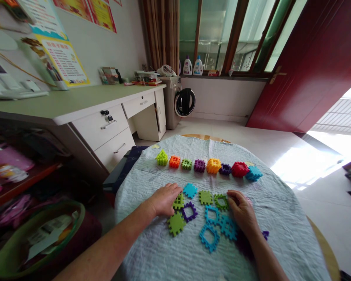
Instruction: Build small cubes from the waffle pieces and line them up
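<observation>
Pieces of blue toy lie flat near six o'clock on the cloth. At nine, the left hand touches a green window piece; I can't tell if it pinches it. At three, the right hand curls beside a green frame; I can't tell if it holds anything. If an arm tugs the wrinkly cloth, the block row at twelve might slide or tip.

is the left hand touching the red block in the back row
No, the left hand is at a green window piece nearer the person, well apart from the red block.
</observation>
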Demonstrator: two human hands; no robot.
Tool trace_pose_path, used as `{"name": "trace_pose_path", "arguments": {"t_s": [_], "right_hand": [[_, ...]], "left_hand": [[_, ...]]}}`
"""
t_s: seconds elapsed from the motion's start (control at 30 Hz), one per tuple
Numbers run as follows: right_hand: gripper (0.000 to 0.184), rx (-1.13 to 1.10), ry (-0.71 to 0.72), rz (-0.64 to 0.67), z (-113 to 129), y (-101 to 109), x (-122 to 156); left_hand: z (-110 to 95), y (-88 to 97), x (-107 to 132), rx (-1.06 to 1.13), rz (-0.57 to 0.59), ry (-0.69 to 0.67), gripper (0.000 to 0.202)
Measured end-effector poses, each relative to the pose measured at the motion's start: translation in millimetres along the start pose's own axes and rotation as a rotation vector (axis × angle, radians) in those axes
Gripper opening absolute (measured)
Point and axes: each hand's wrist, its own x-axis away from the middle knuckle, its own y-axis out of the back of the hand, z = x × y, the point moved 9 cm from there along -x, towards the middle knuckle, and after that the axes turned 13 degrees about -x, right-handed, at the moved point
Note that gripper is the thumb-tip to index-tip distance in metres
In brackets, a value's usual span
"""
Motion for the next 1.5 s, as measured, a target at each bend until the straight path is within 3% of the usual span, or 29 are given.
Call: {"name": "trace_pose_path", "arguments": {"t_s": [0.1,0.37,0.53,0.7,0.87,1.03,1.4,1.5], "right_hand": [[0.026,-0.01,0.0,0.0,-0.8,-0.6,-0.5],[0.026,-0.015,0.01,-0.006,0.3,0.2,0.5],[0.026,-0.014,0.006,-0.007,-0.9,0.3,0.6],[0.027,-0.012,-0.001,0.0,-2.7,-0.2,0.1],[0.027,-0.028,-0.01,0.005,-3.7,-0.3,-0.4],[0.026,-0.021,-0.007,0.011,-3.3,-0.5,-0.3],[0.025,-0.009,0.003,-0.008,0.2,0.9,0.0],[0.024,-0.015,0.007,-0.002,1.3,0.3,0.3]], "left_hand": [[-2.5,-0.8,-1.5,-0.05,0.08,0.019,0.056],[0.3,-1.8,-2.3,-0.034,0.068,0.041,0.035],[6.1,12.0,8.5,0.051,-0.025,0.094,0.037],[0.0,27.9,35.5,0.201,-0.14,0.226,0.044],[-21.9,6.9,57.8,0.22,-0.089,0.357,0.04],[-37.1,-14.0,65.7,0.114,0.006,0.417,0.038],[-30.8,-19.4,63.6,0.116,-0.002,0.389,0.037],[-24.0,-7.1,60.9,0.135,-0.055,0.373,0.039]]}}
